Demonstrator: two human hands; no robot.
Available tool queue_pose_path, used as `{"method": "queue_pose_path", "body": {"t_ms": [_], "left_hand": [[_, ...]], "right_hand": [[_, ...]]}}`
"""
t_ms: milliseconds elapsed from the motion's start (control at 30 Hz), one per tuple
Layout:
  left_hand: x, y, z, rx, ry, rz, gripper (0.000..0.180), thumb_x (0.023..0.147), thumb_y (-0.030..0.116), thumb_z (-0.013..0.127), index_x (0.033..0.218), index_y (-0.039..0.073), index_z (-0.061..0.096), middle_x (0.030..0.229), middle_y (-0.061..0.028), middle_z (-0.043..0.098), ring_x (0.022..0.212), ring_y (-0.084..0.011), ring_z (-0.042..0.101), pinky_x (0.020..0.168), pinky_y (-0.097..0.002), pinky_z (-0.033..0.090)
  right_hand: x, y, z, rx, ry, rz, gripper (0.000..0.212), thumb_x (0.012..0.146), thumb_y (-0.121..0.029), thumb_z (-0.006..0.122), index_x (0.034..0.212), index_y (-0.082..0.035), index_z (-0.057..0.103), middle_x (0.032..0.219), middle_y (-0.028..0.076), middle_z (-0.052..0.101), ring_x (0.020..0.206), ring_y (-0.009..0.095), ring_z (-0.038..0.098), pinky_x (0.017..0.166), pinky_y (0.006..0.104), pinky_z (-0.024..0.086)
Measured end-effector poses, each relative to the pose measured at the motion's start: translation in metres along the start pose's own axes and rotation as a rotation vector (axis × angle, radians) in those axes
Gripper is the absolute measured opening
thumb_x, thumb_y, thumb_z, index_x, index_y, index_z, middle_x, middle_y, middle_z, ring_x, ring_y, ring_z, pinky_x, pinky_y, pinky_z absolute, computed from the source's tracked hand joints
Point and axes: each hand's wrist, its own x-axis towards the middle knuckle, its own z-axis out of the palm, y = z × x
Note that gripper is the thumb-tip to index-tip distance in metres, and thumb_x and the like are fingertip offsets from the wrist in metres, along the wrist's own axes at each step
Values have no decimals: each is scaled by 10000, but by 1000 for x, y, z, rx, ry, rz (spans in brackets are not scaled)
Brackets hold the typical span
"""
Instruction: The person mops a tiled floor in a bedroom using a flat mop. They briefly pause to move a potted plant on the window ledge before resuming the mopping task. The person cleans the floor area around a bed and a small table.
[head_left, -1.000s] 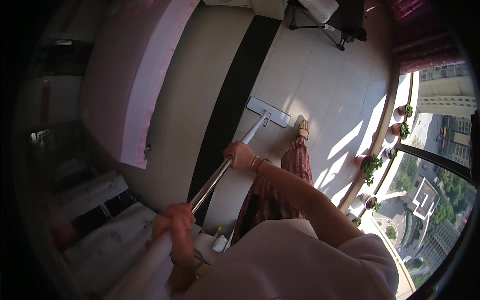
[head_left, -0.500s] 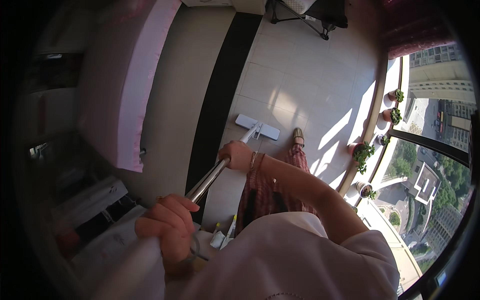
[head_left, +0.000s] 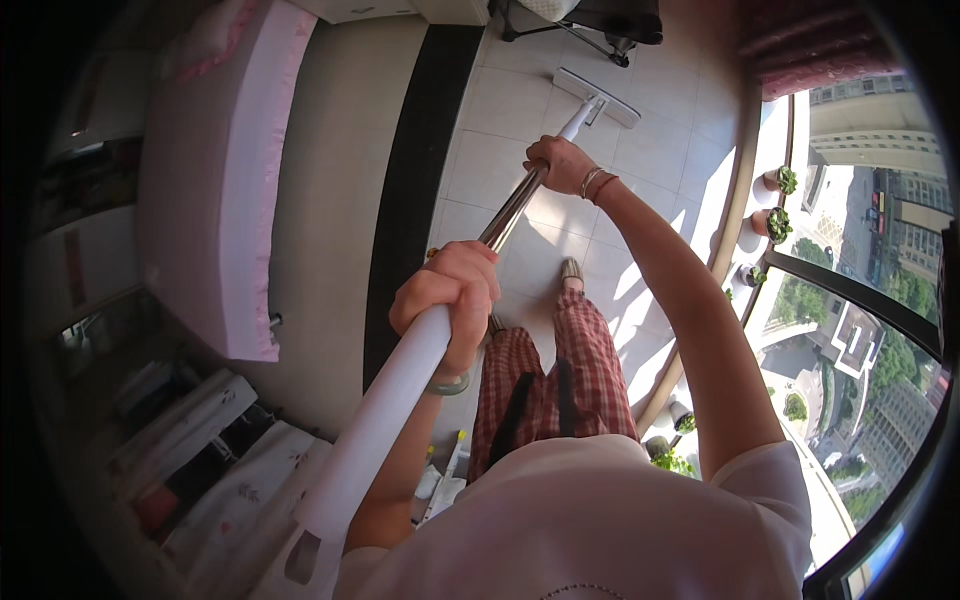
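Note:
A flat mop with a long pole (head_left: 512, 212) runs diagonally from the lower left to its wide, pale head (head_left: 612, 100), which rests on the tiled floor. My left hand (head_left: 452, 292), with a green bangle at the wrist, is closed round the pole at the top of its thick white grip. Farther along, my right hand (head_left: 562, 163) wraps the metal part just above the white joint of the head. Both arms reach forward, the right one nearly straight. My foot (head_left: 571, 270) in a slipper stands on the tiles behind the mop head.
A dark strip (head_left: 415, 200) crosses the floor left of the tiles, with a pink-covered bed (head_left: 205, 190) beyond. A black-framed chair (head_left: 610, 22) stands ahead. Potted plants (head_left: 772, 224) line the window ledge at right. Several small things (head_left: 440, 485) lie near my left leg.
The mop head has slid forward and to the right, toward the chair. Both hands have moved forward and right with the pole, still gripping it. My view has shifted slightly.

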Motion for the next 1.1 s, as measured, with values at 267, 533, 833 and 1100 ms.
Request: {"method": "queue_pose_path", "body": {"t_ms": [267,533,833,1100], "left_hand": [[-29,-61,32,51,-17,-59,161,860,-99,508,822,44,441,723,-76,532,651,-185,537,760,-414,498],[-93,68,-62,138,-7,-190,137,869,-22,546,820,47,439,682,-71,518,606,-194,541,701,-420,493],[-161,244,-135,334,138,-419,136,880,40,531,804,83,427,622,-37,497,561,-162,504,700,-401,482],[-184,249,-148,286,240,-289,256,937,178,582,753,103,420,585,-25,465,501,-149,470,550,-350,479]], "right_hand": [[-20,71,21,-21,116,80,94,808,-107,627,745,-39,613,765,111,618,825,308,575,795,399,485],[-56,-78,114,47,33,19,41,722,-124,615,713,-120,654,726,66,635,805,287,596,798,396,479],[-117,-288,227,362,-95,-38,82,691,-186,643,701,-109,669,702,105,644,756,322,632,730,426,516],[-117,-310,237,316,-364,-208,163,749,-251,637,777,-97,686,740,126,666,780,345,656,717,455,529]]}}
